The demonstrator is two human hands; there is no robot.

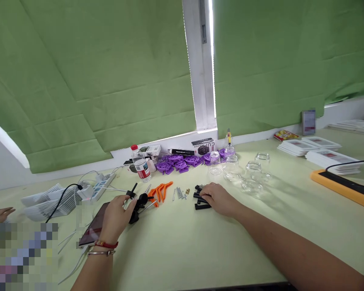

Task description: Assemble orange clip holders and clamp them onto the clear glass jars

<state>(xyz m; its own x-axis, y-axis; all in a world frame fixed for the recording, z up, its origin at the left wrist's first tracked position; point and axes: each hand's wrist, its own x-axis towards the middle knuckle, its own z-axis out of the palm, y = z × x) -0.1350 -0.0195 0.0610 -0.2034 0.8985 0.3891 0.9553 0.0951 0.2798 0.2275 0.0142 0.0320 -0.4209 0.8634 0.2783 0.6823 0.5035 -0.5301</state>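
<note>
My left hand (117, 210) is closed, its thumb and fingers pinching a small black plastic part (131, 194) with a thin rod sticking up. More black plastic pieces (143, 199) lie close by its fingertips. Farther right, my right hand (218, 199) rests with bent fingers on a little pile of black bar-shaped pieces (202, 206); what its fingertips grip is hidden. Between the hands lie orange plastic handles (161, 191), silver screws (178, 193) and tiny brass-coloured parts (187, 191).
Purple plastic parts (176, 162), a red-capped bottle (142, 165) and clear jars (254, 170) stand behind. A tablet (94, 228), power strip (101, 186) and white slatted parts (53, 202) lie left. Another person's hand (0, 215) shows at far left. An orange-edged device (341, 190) sits right.
</note>
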